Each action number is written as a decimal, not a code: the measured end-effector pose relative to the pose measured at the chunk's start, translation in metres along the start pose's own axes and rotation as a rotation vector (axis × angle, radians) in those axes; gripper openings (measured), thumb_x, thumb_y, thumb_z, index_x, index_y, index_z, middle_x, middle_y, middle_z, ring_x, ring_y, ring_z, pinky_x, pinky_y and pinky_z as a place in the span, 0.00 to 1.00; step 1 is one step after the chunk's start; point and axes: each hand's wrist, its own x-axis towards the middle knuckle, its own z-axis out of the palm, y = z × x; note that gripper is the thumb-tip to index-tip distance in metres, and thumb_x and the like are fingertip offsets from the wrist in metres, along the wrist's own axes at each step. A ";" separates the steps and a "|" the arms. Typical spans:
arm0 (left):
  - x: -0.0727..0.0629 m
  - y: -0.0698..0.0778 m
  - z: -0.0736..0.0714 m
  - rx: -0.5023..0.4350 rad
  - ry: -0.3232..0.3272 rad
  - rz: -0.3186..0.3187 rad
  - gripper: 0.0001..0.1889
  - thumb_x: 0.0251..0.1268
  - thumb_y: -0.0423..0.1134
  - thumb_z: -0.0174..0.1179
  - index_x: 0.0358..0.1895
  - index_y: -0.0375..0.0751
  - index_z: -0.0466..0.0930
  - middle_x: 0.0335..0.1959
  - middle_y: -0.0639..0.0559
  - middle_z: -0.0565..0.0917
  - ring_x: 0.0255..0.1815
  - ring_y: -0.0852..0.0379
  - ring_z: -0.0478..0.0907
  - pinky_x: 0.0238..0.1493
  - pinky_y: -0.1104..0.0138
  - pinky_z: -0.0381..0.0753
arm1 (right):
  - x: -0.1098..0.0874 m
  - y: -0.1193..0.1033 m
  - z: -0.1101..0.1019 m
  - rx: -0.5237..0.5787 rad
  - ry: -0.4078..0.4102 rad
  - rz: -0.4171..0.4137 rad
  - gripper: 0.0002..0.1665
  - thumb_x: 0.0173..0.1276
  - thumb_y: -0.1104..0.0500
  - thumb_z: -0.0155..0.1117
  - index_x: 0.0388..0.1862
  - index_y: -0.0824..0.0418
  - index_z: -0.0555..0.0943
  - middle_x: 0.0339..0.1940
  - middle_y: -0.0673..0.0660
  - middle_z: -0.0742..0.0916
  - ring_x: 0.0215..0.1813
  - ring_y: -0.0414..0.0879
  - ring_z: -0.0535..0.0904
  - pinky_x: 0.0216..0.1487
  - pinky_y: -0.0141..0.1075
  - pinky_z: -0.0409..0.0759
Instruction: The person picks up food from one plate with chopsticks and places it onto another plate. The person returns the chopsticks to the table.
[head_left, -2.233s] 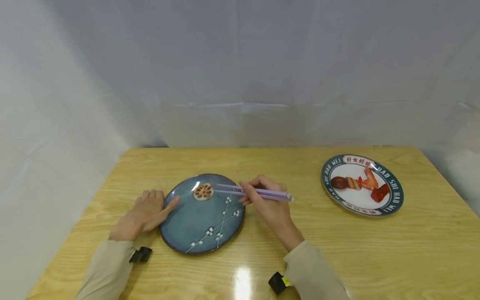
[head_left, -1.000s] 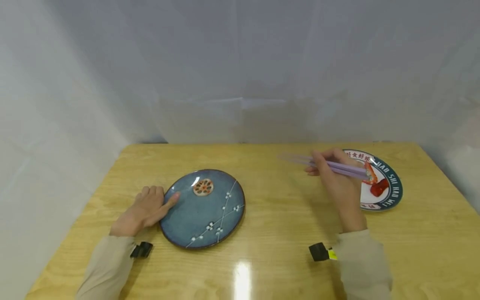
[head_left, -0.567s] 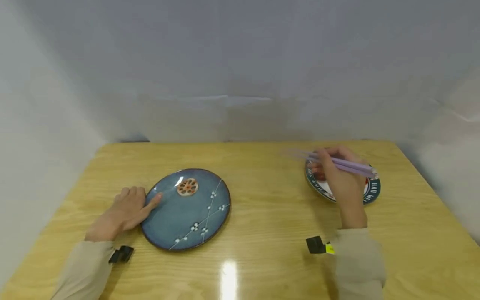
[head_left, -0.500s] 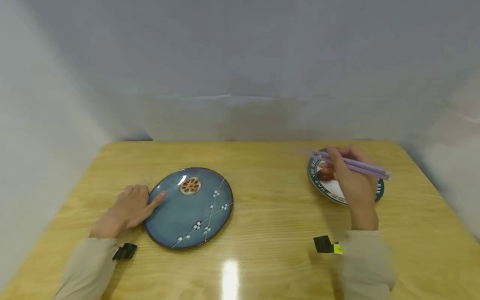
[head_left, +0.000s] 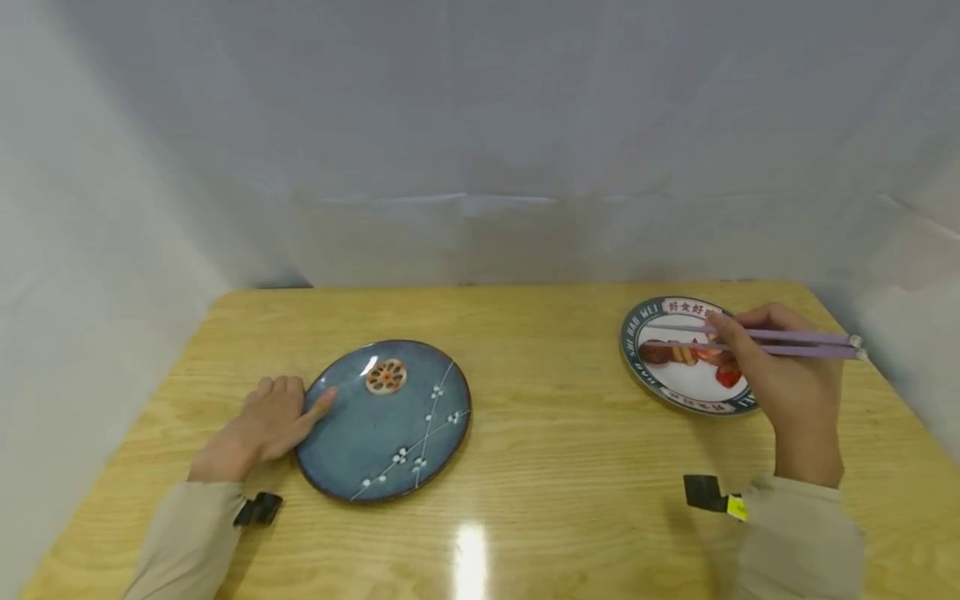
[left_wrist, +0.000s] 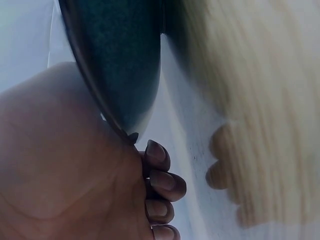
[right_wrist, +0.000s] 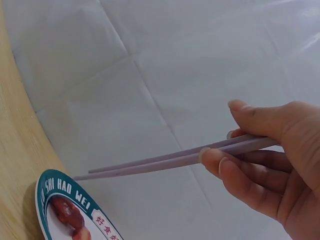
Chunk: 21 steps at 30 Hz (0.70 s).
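My left hand holds the left edge of a blue plate, its thumb over the rim; in the left wrist view the fingertips sit outside the plate. A lotus root slice lies near that plate's far side. At the right, my right hand grips lilac chopsticks pointing left, their tips spread slightly over a white plate with a green lettered rim. On it lie a round brown piece, tan ridged pieces and a glossy red piece. Nothing shows between the chopstick tips.
Both plates stand apart on a light wooden table. A pale grey sheet hangs behind the table's back edge and along the sides. Each sleeve has a small black device at the wrist.
My right hand has carried the chopsticks from the lotus root slice to the white plate at the right. The lotus root slice stays on the blue plate, with my left hand still at its edge.
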 end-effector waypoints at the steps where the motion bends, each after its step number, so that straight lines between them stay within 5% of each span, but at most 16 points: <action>1: -0.001 0.000 0.000 -0.001 0.000 -0.001 0.35 0.75 0.61 0.37 0.38 0.23 0.69 0.37 0.30 0.74 0.43 0.34 0.67 0.48 0.43 0.64 | 0.000 0.001 0.000 -0.001 -0.004 -0.013 0.19 0.65 0.50 0.67 0.37 0.68 0.80 0.21 0.39 0.85 0.19 0.39 0.82 0.22 0.29 0.78; 16: -0.002 0.001 -0.002 0.005 -0.010 -0.019 0.37 0.75 0.62 0.35 0.40 0.22 0.68 0.39 0.29 0.73 0.43 0.34 0.66 0.49 0.43 0.63 | 0.007 0.021 0.004 -0.158 -0.134 -0.122 0.19 0.71 0.50 0.59 0.37 0.68 0.78 0.21 0.41 0.81 0.18 0.40 0.78 0.18 0.31 0.72; 21: -0.001 0.002 -0.003 0.004 -0.006 -0.021 0.36 0.75 0.62 0.36 0.38 0.24 0.68 0.37 0.31 0.73 0.42 0.35 0.67 0.48 0.44 0.64 | 0.008 0.026 0.007 -0.232 -0.162 -0.136 0.22 0.73 0.47 0.56 0.36 0.68 0.79 0.24 0.51 0.84 0.21 0.38 0.79 0.19 0.32 0.72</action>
